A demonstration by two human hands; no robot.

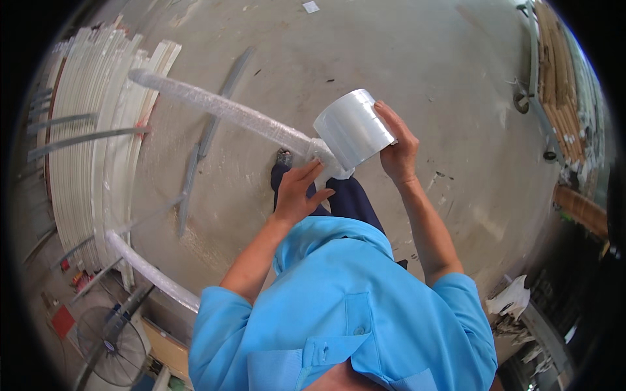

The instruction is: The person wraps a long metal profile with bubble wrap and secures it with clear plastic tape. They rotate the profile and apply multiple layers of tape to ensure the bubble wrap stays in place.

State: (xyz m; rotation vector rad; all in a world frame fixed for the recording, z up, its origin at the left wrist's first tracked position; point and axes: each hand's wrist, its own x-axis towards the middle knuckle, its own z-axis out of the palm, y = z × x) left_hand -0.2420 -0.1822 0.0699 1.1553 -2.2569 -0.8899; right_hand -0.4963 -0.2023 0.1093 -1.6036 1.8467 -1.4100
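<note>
A wide roll of clear stretch film (354, 130) is in my right hand (400, 153), whose fingers close around its right end. Below and left of the roll is the near end of a long, narrow bundle wrapped in film (228, 112). It slants away to the far left. My left hand (298, 194) lies against this wrapped end, fingers stretched out and thumb apart. Loose film (336, 168) bunches between the bundle's end and the roll, just above my legs. What the wrapping covers cannot be made out.
A stack of long white profiles (85, 150) lies on metal supports at the left. Another wrapped length (153, 270) lies nearer, above a fan (112, 345). Grey metal bars (207, 137) cross the floor under the bundle. A wheeled cart (538, 98) with brown lengths stands at the right.
</note>
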